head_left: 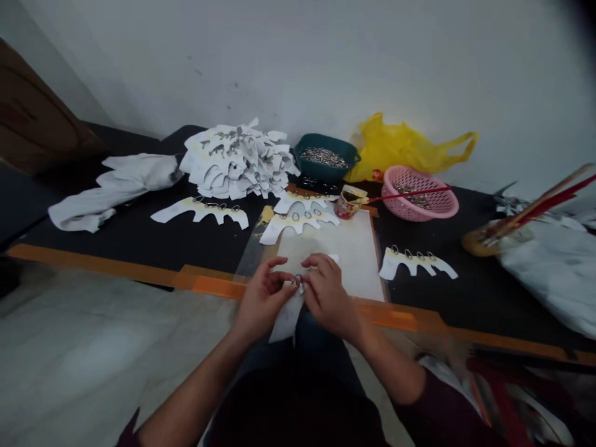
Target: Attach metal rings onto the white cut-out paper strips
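Observation:
At the table's front edge, my left hand [266,297] pinches a small metal ring [297,279] between thumb and finger, its other fingers curled loosely. Close against it, my right hand [329,298] is closed on a white cut-out piece [285,320], which hangs down over my lap. The ring meets the piece between my fingertips, but the fingers hide just how they join. Beyond my hands, a white scalloped strip [298,225] with several metal rings along its yellowish edge lies on a white sheet [358,261].
Behind stand a heaped pile of white strips [237,164], a green basket [326,149] of metal rings, a yellow bag [395,146] and a pink basket [419,202]. A small tub [348,205] carries a red stick. More ringed strips [418,264] lie right; brushes [535,211] lean beyond.

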A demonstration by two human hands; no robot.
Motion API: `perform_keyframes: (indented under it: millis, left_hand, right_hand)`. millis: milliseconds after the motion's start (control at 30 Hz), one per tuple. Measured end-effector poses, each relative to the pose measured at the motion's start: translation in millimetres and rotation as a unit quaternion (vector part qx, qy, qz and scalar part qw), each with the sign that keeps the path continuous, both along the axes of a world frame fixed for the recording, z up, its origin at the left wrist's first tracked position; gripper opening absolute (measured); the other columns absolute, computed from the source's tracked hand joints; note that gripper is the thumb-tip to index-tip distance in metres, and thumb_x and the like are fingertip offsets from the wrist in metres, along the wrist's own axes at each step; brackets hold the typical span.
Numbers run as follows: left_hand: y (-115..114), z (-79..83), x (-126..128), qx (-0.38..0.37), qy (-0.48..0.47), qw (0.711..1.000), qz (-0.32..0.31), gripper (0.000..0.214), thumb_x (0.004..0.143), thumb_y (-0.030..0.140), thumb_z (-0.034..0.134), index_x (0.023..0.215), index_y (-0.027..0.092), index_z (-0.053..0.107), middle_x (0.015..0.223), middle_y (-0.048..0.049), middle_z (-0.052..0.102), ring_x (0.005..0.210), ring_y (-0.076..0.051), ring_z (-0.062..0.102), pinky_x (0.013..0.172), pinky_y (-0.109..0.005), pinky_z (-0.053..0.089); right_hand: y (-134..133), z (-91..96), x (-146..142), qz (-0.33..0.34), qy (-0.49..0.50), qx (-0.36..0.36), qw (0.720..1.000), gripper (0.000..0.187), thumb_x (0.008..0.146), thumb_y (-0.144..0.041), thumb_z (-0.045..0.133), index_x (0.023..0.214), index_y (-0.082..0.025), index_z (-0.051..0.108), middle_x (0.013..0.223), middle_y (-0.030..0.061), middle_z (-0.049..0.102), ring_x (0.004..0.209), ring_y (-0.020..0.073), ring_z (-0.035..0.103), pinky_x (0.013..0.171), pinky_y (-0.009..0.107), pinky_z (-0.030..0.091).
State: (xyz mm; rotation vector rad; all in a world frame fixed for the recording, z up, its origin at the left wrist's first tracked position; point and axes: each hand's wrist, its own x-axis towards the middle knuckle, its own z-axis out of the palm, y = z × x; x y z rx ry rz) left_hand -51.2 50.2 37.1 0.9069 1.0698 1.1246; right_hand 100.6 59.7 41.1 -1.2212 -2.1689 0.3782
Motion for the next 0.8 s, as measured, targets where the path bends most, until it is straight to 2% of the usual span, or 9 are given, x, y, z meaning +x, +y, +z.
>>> perform_keyframes:
  millis: [67,133,233,300,400,467,567,700,800]
  left_hand:
    - [4.2,8.3,-7.3,0.058,0.060,0.996,0.000,0.043,0.071,0.024,0.063,0.110,0.020,0.048,0.093,-0.0055,0.061,0.084,-0.016,0.059,0.073,-0.030,0.049]
    - [5.8,14.0,-10.5,0.148,0.185,0.971,0.040,0.030,0.074,0.024,0.059,0.103,0.020,0.053,0.105,-0.0078,0.055,0.092,-0.018,0.057,0.079,-0.034,0.048]
    - [3.3,14.5,-3.0,0.272,0.369,0.884,0.091,0.013,0.077,0.022,0.056,0.089,0.019,0.061,0.105,-0.0078,0.052,0.096,-0.020,0.053,0.085,-0.037,0.045]
    - [0.2,9.3,8.1,0.329,0.432,0.831,0.120,0.012,0.077,0.018,0.056,0.088,0.019,0.063,0.099,-0.0078,0.054,0.095,-0.020,0.052,0.085,-0.038,0.043]
    - [-3.0,-1.8,23.7,0.371,0.450,0.795,0.166,0.016,0.078,0.015,0.055,0.090,0.018,0.064,0.093,-0.0074,0.058,0.089,-0.019,0.052,0.082,-0.035,0.044]
    - [-3.7,-7.4,29.9,0.364,0.438,0.803,0.175,0.015,0.079,0.016,0.053,0.089,0.019,0.064,0.092,-0.0072,0.059,0.088,-0.019,0.053,0.082,-0.034,0.043]
    - [-3.3,-9.0,34.1,0.310,0.388,0.850,0.173,0.013,0.079,0.019,0.053,0.084,0.021,0.065,0.093,-0.0070,0.060,0.090,-0.020,0.054,0.086,-0.034,0.041]
    - [-0.8,-1.3,34.1,0.249,0.305,0.902,0.179,0.006,0.074,0.021,0.058,0.073,0.022,0.064,0.088,-0.0054,0.060,0.089,-0.020,0.054,0.087,-0.034,0.040]
    - [3.3,5.8,30.5,0.183,0.249,0.937,0.162,0.006,0.072,0.022,0.059,0.066,0.020,0.061,0.089,-0.0046,0.057,0.085,-0.018,0.054,0.078,-0.029,0.042]
  right_hand:
    - [-0.7,2.5,-2.0,-0.043,0.043,0.004,0.998,0.014,0.077,-0.008,0.042,0.077,-0.019,0.051,0.100,0.0093,0.051,0.104,0.0220,0.045,0.092,0.043,0.037]
    - [-3.3,4.3,-4.8,-0.084,0.079,0.002,0.993,0.015,0.077,-0.007,0.040,0.078,-0.019,0.049,0.097,0.0088,0.051,0.099,0.0209,0.047,0.090,0.042,0.039]
    - [-9.1,6.0,-10.8,-0.113,0.093,0.003,0.989,0.016,0.077,-0.007,0.040,0.079,-0.020,0.048,0.097,0.0086,0.050,0.098,0.0213,0.047,0.089,0.043,0.040]
    - [-12.4,6.3,-15.2,-0.131,0.097,0.008,0.987,0.016,0.077,-0.006,0.039,0.079,-0.020,0.048,0.096,0.0086,0.051,0.097,0.0215,0.046,0.088,0.044,0.040]
    - [-15.1,4.9,-20.6,-0.150,0.118,0.005,0.982,0.016,0.077,-0.006,0.039,0.078,-0.020,0.046,0.094,0.0084,0.051,0.094,0.0207,0.047,0.086,0.043,0.042]
    - [-15.7,3.4,-22.9,-0.156,0.134,-0.002,0.979,0.015,0.077,-0.006,0.038,0.077,-0.020,0.045,0.092,0.0082,0.051,0.092,0.0204,0.048,0.085,0.042,0.042]
    - [-15.4,2.3,-24.0,-0.169,0.151,-0.004,0.974,0.015,0.077,-0.007,0.039,0.075,-0.021,0.044,0.091,0.0078,0.051,0.091,0.0206,0.048,0.083,0.041,0.043]
    - [-13.8,3.8,-17.9,-0.172,0.164,-0.017,0.971,0.015,0.077,-0.008,0.039,0.074,-0.021,0.044,0.089,0.0068,0.051,0.088,0.0201,0.049,0.081,0.039,0.043]
    - [-12.6,4.4,-7.2,-0.136,0.197,-0.055,0.969,0.012,0.079,-0.011,0.040,0.073,-0.021,0.045,0.089,0.0058,0.054,0.089,0.0189,0.052,0.083,0.037,0.043]
